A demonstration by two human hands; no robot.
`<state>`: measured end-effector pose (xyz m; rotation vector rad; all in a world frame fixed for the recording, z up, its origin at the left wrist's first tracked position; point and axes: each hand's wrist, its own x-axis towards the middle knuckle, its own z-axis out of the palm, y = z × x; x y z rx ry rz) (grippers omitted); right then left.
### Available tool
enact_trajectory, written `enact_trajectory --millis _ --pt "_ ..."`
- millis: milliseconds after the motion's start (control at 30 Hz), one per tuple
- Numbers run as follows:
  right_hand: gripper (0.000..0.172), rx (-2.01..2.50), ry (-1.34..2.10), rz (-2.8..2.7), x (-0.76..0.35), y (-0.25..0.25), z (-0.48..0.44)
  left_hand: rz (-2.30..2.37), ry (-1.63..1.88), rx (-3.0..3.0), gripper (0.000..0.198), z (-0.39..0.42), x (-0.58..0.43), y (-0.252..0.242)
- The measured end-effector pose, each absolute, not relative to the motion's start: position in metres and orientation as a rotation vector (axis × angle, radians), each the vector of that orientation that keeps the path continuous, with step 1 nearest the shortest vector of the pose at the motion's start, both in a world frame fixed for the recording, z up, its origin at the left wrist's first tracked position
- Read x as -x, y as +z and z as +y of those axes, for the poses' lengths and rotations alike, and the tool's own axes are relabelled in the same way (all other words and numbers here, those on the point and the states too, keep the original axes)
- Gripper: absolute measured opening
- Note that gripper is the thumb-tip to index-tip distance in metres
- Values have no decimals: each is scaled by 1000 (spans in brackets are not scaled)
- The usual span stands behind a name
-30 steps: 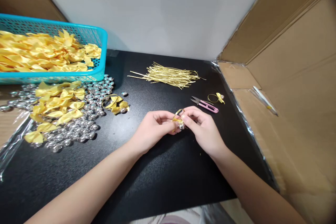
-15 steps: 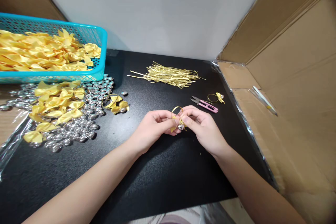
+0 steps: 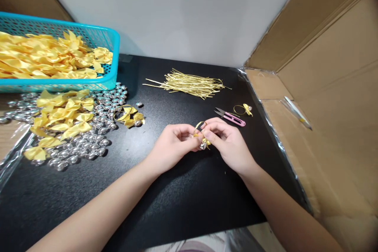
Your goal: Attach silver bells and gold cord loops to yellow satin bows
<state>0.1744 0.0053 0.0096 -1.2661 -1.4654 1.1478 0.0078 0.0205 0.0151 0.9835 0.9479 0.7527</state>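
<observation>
My left hand (image 3: pixel 178 141) and my right hand (image 3: pixel 224 138) meet over the black table, thumbs and fingers pinched close together. Between them is a gold cord (image 3: pixel 200 124) bent into a loop above the fingertips. A silver bell (image 3: pixel 202 146) hangs just below, with yellow ribbon (image 3: pixel 208 142) beside it. My fingers partly cover the bow and the cord ends. Pink thread snips (image 3: pixel 233 118) lie right of my right hand, and beyond them sits a looped cord with a yellow bow (image 3: pixel 247 109).
A bundle of gold cords (image 3: pixel 191 83) lies at the back. To the left, a turquoise basket (image 3: pixel 113 47) holds yellow bows. Loose bows (image 3: pixel 66 112) rest among many silver bells (image 3: pixel 79 147). Looped pieces with bows (image 3: pixel 130 116) lie nearer. Tweezers (image 3: pixel 297 113) are on the cardboard at right.
Both hands stay nearly in place. The bell has dropped slightly below the fingertips, and the cord loop has tilted a little to the right.
</observation>
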Motion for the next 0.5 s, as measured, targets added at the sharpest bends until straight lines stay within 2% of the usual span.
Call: enact_trajectory --millis 167,500 --pt "8 1328 855 -1654 -178 17 4 974 774 -973 15 20 -8 16" --pt "10 1283 771 -1858 -183 23 5 994 755 -884 14 22 -7 15"
